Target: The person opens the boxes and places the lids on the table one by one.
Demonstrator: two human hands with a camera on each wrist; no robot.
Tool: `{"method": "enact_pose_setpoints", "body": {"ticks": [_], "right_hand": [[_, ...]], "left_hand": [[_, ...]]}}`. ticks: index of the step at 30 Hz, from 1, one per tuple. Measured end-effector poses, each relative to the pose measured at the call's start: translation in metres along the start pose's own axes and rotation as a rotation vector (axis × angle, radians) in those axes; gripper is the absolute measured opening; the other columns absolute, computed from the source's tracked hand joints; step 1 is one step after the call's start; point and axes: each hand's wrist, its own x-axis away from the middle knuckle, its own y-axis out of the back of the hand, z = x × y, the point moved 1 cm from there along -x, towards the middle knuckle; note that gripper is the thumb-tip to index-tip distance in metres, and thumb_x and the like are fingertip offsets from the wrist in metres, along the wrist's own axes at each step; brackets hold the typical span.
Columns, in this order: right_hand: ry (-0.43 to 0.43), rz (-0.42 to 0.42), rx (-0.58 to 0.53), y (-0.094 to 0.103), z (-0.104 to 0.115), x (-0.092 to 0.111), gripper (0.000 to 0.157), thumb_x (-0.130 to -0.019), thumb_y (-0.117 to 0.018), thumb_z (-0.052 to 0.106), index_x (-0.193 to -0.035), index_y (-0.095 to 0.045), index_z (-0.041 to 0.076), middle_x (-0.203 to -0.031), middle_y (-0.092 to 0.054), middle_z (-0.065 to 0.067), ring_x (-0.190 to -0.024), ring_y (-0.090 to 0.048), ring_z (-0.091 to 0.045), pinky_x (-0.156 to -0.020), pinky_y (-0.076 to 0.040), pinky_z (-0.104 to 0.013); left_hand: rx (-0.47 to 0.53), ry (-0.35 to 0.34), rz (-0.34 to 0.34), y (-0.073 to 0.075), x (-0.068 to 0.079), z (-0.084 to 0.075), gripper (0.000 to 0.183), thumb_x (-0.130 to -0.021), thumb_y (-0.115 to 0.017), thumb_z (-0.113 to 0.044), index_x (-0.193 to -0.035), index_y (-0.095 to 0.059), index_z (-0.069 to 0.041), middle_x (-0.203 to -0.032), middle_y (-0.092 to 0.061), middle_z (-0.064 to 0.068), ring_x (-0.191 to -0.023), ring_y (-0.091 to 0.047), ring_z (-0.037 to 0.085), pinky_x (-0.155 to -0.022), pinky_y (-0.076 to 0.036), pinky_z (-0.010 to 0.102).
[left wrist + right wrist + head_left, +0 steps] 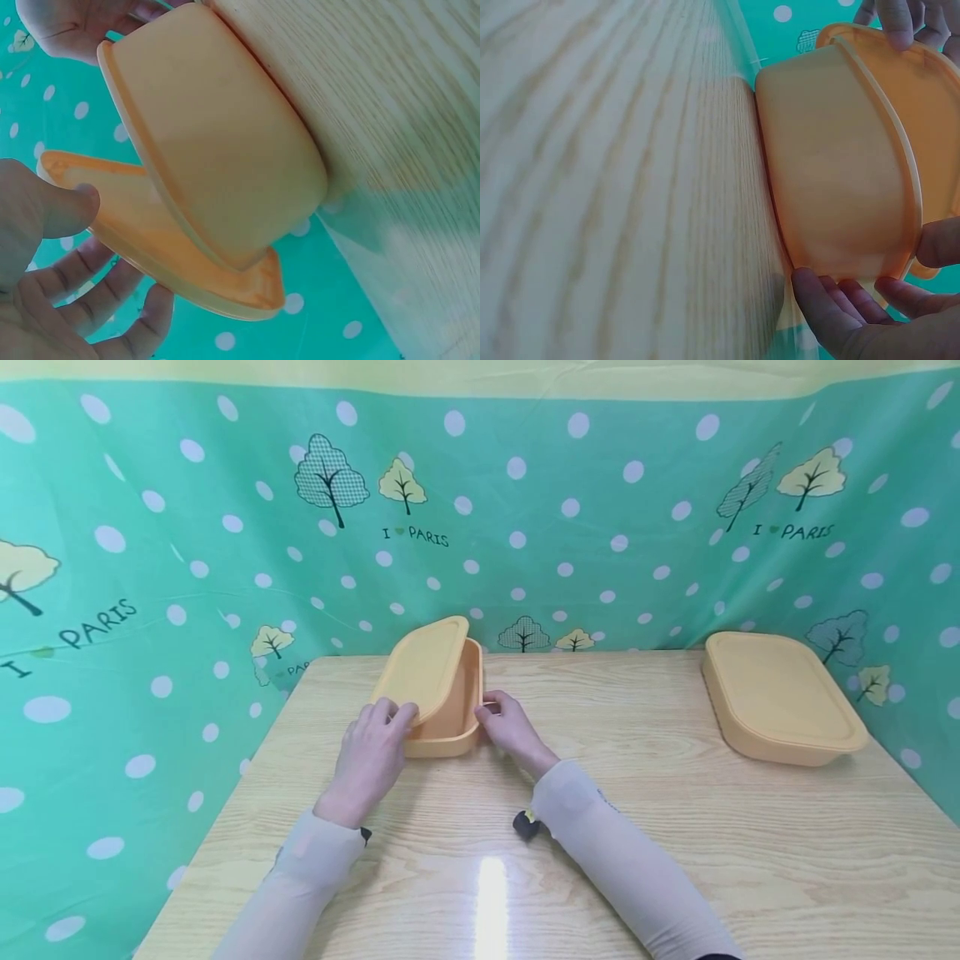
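Note:
A pale orange plastic box sits on the table near its back edge, left of the middle. Its lid is tilted, raised at the right side, so part of the box's inside shows. My left hand pinches the lid's near edge; in the left wrist view the thumb lies on the lid's inner face, fingers beneath. At the box's right side, my right hand holds the wall, with the thumb at the rim and fingers along the outside in the right wrist view. Most of the box's inside is hidden by the lid.
Another pale orange box with its lid on stands at the table's back right. A green dotted curtain hangs behind and beside the wooden table. A small black round piece shows beside the right cuff.

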Motion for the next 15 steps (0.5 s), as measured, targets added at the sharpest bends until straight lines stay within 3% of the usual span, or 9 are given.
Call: {"method": "enact_pose_setpoints", "body": {"ticks": [15], "right_hand": [[0.006,0.015,-0.055,-0.0006,0.0003,0.0006,0.039,-0.097,-0.050,0.013,-0.133,-0.046,-0.004,-0.112,-0.059,-0.019,-0.093,-0.062,-0.026,-0.084,-0.053,-0.043]], "left_hand": [[0.098,0.004,-0.048,0.0020,0.0001,0.0066,0.035,-0.082,-0.069,0.003,-0.111,-0.055,-0.012,-0.089,-0.048,0.007,-0.074,-0.050,0.027,-0.054,-0.045,0.036]]}}
